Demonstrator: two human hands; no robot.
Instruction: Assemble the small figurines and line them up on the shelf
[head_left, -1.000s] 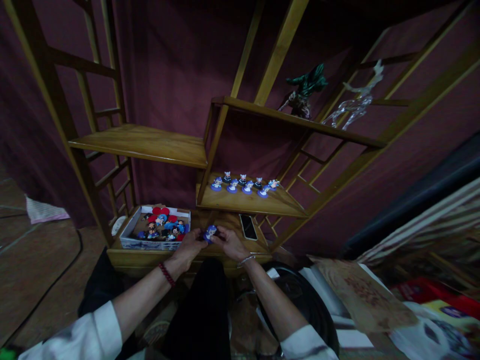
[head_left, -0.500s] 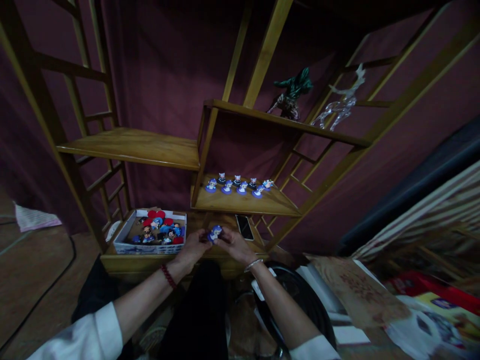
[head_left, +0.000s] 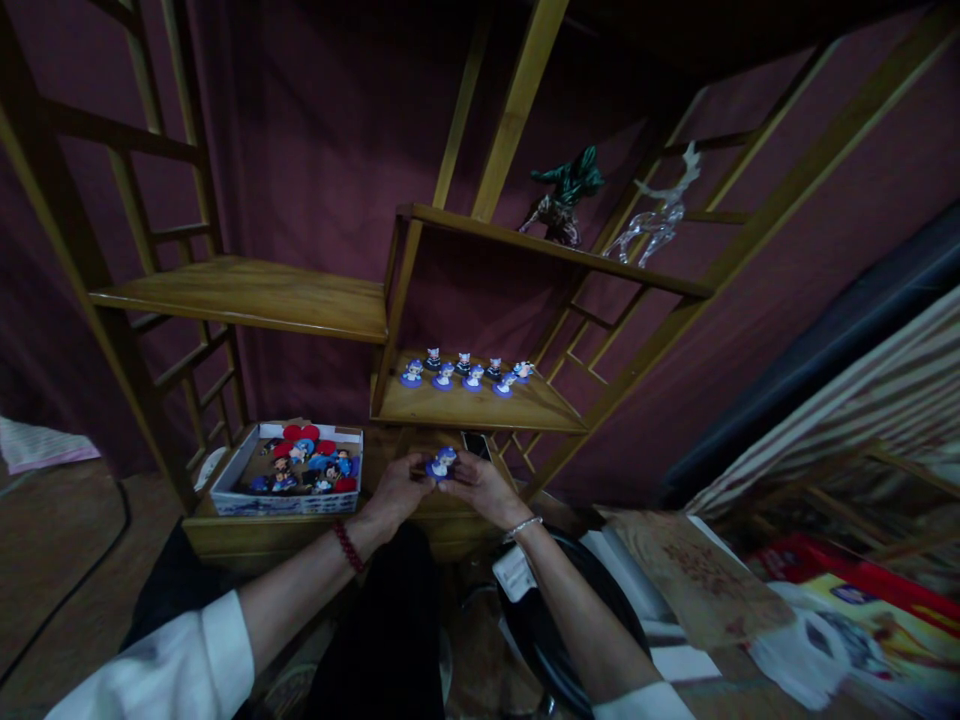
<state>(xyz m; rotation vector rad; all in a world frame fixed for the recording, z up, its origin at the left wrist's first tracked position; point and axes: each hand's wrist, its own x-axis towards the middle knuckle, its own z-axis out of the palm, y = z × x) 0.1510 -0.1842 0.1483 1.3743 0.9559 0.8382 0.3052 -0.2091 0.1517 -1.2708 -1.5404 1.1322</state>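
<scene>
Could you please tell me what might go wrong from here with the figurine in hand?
The purple figurine is held in the fingertips of the left hand and right hand, so it might slip.
If dropped, it could hit the phone just beyond the right hand.
The other figurines on the shelf are close together, so a bump could topple some.

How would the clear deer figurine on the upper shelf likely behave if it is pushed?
The clear deer figurine is probably fragile, given its slim legs and branching antlers. Its shiny surface might be slippery. Standing on thin legs, it could tip easily.
</scene>
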